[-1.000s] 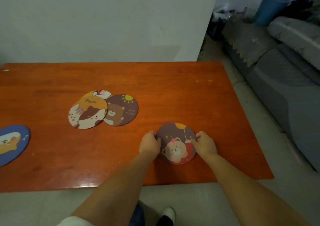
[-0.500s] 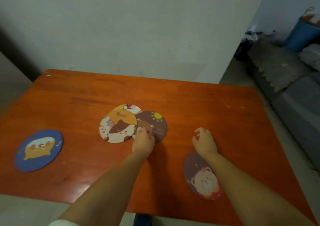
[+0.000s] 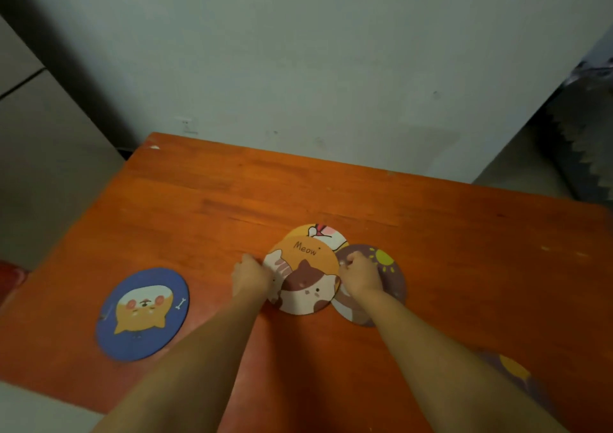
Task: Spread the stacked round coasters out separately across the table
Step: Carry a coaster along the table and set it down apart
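The left hand (image 3: 249,276) is resting with curled fingers on the left rim of the orange "Meow" cat coaster (image 3: 305,280), and the right hand (image 3: 361,275) is pressing bent fingers on the brown sun coaster (image 3: 389,272) just right of it; whether either hand is really gripping, I cannot tell. These two coasters are overlapping, with a third, yellow one (image 3: 320,232) peeking from under the cat coaster's far side. The cluster is lying near the middle of the table (image 3: 481,267). A blue dog coaster (image 3: 142,313) is lying apart near the left edge. A fifth, purple coaster (image 3: 517,379) is lying near the right front edge, partly hidden by the right forearm.
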### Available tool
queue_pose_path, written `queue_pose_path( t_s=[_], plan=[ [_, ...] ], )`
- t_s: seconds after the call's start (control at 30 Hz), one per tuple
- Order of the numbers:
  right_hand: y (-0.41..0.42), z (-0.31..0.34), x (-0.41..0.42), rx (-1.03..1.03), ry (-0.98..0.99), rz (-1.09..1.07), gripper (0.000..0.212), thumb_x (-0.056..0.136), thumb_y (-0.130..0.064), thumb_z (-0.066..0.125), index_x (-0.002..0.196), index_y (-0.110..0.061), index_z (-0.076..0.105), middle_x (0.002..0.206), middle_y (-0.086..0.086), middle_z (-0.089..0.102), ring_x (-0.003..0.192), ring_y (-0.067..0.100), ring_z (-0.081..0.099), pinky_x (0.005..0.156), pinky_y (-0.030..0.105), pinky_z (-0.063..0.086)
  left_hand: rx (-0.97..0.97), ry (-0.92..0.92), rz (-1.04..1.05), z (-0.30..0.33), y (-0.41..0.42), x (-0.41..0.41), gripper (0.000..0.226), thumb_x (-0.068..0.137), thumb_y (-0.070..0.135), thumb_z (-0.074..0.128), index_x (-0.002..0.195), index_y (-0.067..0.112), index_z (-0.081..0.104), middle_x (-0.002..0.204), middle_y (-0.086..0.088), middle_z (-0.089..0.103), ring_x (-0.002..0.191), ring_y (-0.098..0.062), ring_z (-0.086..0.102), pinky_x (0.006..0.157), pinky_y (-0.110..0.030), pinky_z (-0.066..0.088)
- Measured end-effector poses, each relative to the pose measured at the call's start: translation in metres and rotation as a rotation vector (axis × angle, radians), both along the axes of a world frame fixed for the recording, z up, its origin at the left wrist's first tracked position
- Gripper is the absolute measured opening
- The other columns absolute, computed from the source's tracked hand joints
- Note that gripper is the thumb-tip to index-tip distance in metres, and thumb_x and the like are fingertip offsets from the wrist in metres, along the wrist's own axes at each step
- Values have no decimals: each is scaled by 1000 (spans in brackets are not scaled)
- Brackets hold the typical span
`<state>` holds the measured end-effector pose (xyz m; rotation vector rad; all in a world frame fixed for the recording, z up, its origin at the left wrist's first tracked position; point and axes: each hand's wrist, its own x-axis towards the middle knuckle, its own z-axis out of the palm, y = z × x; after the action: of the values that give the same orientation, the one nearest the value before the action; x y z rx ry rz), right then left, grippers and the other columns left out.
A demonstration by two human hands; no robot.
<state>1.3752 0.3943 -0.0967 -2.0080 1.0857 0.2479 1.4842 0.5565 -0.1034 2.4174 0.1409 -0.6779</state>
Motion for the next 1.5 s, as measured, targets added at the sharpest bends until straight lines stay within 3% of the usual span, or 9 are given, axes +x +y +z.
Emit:
queue_pose_path(
  t_s=[0.07, 0.13, 0.33, 0.5, 0.67, 0.8, 0.97, 1.13, 1.5],
  plan=[
    [4, -4, 7, 27, 21, -36, 28, 99, -11, 43, 71, -15, 46, 70, 12, 47, 55, 25, 37, 54, 33, 26, -36, 15, -4, -2, -3, 1, 33, 89, 16, 52, 117, 0, 54, 125, -23, 56, 113, -40, 56, 96, -50, 50],
    [7, -2, 11, 34, 58, -56, 47, 96, -8, 45, 57, -21, 22, 57, 4, 27, 46, 18, 22, 44, 27, 18, -54, 19, 14, -6, -5, 1, 31, 88, 13, 51, 114, -1, 58, 123, -24, 57, 110, -41, 58, 94, -51, 52],
    [9, 5, 4, 100, 5, -87, 34, 95, -5, 44, 66, -21, 33, 63, 1, 34, 55, 20, 33, 56, 34, 27, -221, 51, 134, 3, -6, -1, 15, 82, 1, 52, 72, 9, 57, 78, -14, 64, 72, -27, 58, 65, -32, 48],
    [-20, 22, -37, 75, -103, -223, 24, 94, -3, 41, 75, -17, 37, 65, 0, 34, 53, 17, 29, 51, 32, 22, -325, 7, 61, 28, -44, -30, 19, 86, 2, 53, 69, 11, 51, 63, -5, 50, 69, -23, 48, 59, -27, 38],
    [-74, 36, -128, -23, -136, -396, 11, 95, -9, 45, 87, -16, 45, 71, -4, 44, 70, 21, 46, 51, 30, 32, -349, -12, -139, 46, -107, -105, 20, 89, 5, 53, 71, 7, 47, 59, -2, 45, 61, -20, 42, 58, -29, 37],
    [-120, 37, -248, -76, -148, -536, 13, 93, -9, 45, 82, -15, 43, 78, 4, 51, 68, 23, 46, 53, 31, 32, -407, 44, -283, 55, -167, -211, 33, 92, 6, 53, 64, 13, 39, 67, -7, 43, 68, -21, 41, 65, -36, 40],
    [-159, 39, -401, -101, -163, -636, 23, 92, -11, 49, 72, -19, 41, 76, 2, 53, 65, 19, 48, 49, 28, 33, -415, 79, -369, 55, -225, -346, 21, 92, 6, 53, 72, 8, 49, 69, -5, 53, 64, -21, 49, 61, -35, 47],
    [-199, 51, -522, -146, -143, -724, 21, 89, -4, 46, 72, -15, 40, 85, 10, 55, 78, 25, 50, 69, 36, 41, -395, 92, -504, 51, -280, -461, 18, 94, 7, 52, 76, 9, 49, 63, -3, 47, 54, -16, 40, 50, -29, 36],
    [-332, 60, -621, -179, -160, -724, 22, 85, -6, 53, 70, -17, 43, 77, 6, 56, 73, 20, 51, 49, 22, 33, -461, 133, -473, 46, -418, -556, 21, 88, 0, 50, 70, 8, 52, 73, -7, 54, 77, -23, 49, 65, -31, 39]
  ],
)
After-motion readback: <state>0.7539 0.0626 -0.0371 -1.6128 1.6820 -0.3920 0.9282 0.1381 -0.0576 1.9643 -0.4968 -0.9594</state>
